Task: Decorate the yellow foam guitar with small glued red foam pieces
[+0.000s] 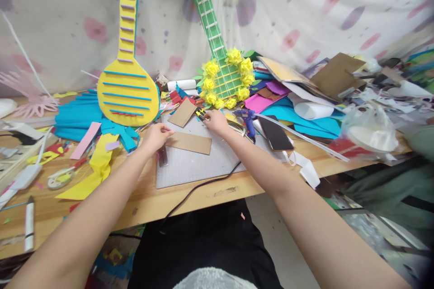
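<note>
My left hand (pixel 157 137) has its fingertips pinched at the left end of a brown cardboard strip (pixel 191 143) lying on the grey cutting mat (pixel 200 169). Beyond the strip, my right hand (pixel 216 122) closes around a yellow and black utility knife (pixel 200 113), partly hidden by the fingers. A second cardboard piece (pixel 183 113) lies tilted just left of the knife. Below my left fingers is a small dark, shiny strip (pixel 163 156). To the right of my right hand rests a blue glue gun (pixel 249 122).
A yellow paper guitar (pixel 128 86) and a green one with yellow flowers (pixel 224 72) lean against the curtain (pixel 271 9). A phone (pixel 275 132), paper piles (pixel 301 113) and a bagged tub (pixel 366 131) lie right. A black cable (pixel 203 184) crosses the table's front.
</note>
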### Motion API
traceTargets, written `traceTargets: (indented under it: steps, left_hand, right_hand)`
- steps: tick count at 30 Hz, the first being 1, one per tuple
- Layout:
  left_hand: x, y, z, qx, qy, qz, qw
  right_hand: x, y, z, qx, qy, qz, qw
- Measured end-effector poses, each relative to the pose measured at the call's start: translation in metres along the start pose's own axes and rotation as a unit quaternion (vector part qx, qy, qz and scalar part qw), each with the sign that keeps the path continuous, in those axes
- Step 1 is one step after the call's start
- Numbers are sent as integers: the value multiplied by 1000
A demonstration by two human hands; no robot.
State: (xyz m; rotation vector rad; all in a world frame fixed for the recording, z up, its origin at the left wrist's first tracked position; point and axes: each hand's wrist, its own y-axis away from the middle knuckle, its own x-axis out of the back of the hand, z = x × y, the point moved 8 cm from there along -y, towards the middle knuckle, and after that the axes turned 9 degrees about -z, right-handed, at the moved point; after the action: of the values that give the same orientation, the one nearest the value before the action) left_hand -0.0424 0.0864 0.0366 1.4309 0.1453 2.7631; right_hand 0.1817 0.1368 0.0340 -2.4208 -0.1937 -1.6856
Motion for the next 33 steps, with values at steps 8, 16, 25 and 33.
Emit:
traceTargets:
  steps: [8,16,25,33]
  left_hand:
    - [-1,-7,0,-11,-62,19,998]
    - [9,-13,-11,30,-168,9,985]
    - [4,-12,-17,5,-244,-43,969]
    - [-3,-4,-13,33,-276,-6,961]
  right_hand:
    - [-6,11,1,28,-6,44,999]
    - [-16,16,-7,99,-41,54,993]
    - [-31,36,-34,252,0,-19,967]
    - [-41,44,-33,271,22,18,962]
